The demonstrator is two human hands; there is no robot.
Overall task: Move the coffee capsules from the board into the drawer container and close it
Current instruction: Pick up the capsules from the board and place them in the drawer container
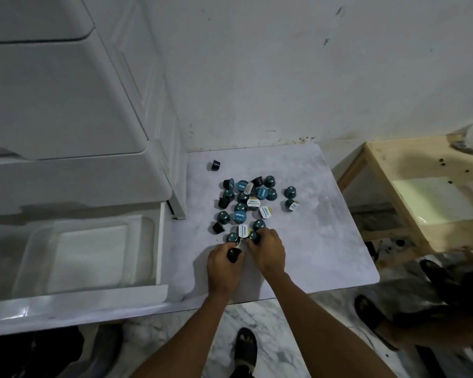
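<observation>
- Left hand (224, 264): fingers curled around one dark capsule (234, 254), gripped at the near edge of the pile.
- Right hand (266, 252): fingers closed down over capsules at the pile's near edge, seems to grip at least one teal capsule (253, 236); exact count hidden under the fingers.
- Both hands are touching or nearly so, side by side, on the marble-look board (325, 227).
- Remaining capsule pile (247, 203) lies just beyond the fingertips, spreading away from the person; one stray capsule (214, 166) sits well apart toward the far left corner, two more off to the right.
- Open drawer (93, 252) lies directly left of the hands, left hand nearer. Looks empty, so the task is at an early stage.
- Key relation: carry goes sideways left, over the drawer's right wall (160, 241), then down.
- Room: clear board between hands and drawer wall; closed upper drawers (66, 105) overhang the back of the drawer, so drop near its front.
</observation>
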